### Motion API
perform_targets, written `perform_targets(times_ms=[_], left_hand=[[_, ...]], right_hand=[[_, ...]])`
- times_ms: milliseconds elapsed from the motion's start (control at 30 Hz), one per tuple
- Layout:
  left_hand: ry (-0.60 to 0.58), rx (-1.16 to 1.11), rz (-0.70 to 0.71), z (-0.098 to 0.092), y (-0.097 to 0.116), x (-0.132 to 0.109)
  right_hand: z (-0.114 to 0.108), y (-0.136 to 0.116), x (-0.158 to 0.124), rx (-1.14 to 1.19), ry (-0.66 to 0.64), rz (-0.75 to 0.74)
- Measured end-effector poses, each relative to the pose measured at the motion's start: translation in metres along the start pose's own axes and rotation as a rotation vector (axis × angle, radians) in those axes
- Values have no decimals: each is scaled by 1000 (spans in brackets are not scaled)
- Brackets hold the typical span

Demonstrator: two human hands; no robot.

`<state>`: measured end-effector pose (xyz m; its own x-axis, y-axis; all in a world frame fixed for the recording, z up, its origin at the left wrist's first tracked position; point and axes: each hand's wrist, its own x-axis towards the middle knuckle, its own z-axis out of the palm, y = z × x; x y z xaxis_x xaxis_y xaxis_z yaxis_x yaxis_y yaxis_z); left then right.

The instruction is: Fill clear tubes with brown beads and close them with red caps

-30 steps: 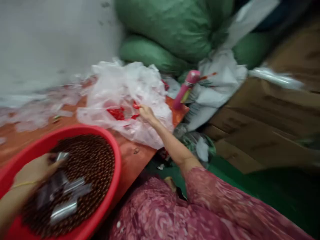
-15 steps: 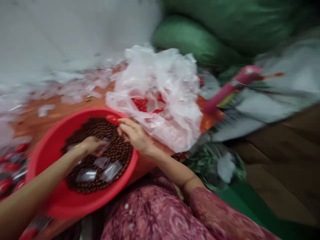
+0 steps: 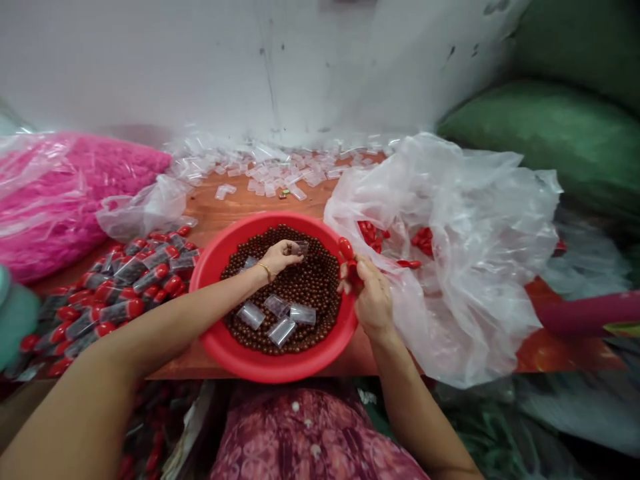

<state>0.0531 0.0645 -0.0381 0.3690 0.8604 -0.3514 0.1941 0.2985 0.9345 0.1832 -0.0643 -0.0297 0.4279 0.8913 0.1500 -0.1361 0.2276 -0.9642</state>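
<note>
A red basin (image 3: 275, 375) holds many small brown beads (image 3: 320, 287) and several clear plastic containers (image 3: 281, 331) lying on them. Over the beads, my left hand (image 3: 281, 257), with a bracelet at its wrist, pinches a clear container (image 3: 300, 248). My right hand (image 3: 373, 293) is at the basin's right rim, its fingers closed round red caps (image 3: 345, 248), one of which sticks up above the fingers. Beside that hand lies an open white plastic bag (image 3: 465, 267) with more red pieces (image 3: 423, 240) inside.
Filled containers with red caps (image 3: 115, 293) are piled left of the basin. Behind them sits a bag of pink pieces (image 3: 75, 193). Clear empties (image 3: 280, 175) lie along the wall on the orange table (image 3: 215, 200). A green sack (image 3: 545, 140) stands at the back right.
The view has swung left, bringing the pink bag and the whole red-capped pile into sight. My right hand now shows several red caps in its fingers; my left hand is still over the beads.
</note>
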Motion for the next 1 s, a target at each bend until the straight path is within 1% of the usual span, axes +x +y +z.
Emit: perform_targets(times_ms=[100,167,267,333,367,433,500,567,633,700,800,900,1000], left_hand=[[-107,-152,96,-12,5,-11],[-188,-255,135,-19,6,-20],[-270,-339,121,-26,8,-35],[-295,-334,48,-27,8,-41],[-279,-292,-18,-27,8,-42],[-212,-148,-179,-23,5,-40],[-150,-12,-310,-19,-1,-33],[-126,47,-364,-17,-9,-27],[-117,39,-347,-19,-16,-25],[-105,14,-311,-25,-22,-28],[-84,-74,-175,-32,-26,-31],[-69,-139,-32,-27,-23,-20],[-71,-133,-2,-18,-12,-3]], right_hand=[[0,1,1,-15,7,-16],[1,2,2,-52,6,-14],[1,3,2,-112,2,-1],[1,3,2,-134,-4,3],[1,3,2,-142,-9,3],[1,3,2,-156,-23,9],[1,3,2,-159,-35,20],[1,3,2,-145,-37,31],[1,3,2,-130,-38,40],[1,4,1,-117,-45,45],[0,5,0,-97,-46,40],[-1,7,0,-84,-45,16],[-1,8,0,-67,-41,-7]])
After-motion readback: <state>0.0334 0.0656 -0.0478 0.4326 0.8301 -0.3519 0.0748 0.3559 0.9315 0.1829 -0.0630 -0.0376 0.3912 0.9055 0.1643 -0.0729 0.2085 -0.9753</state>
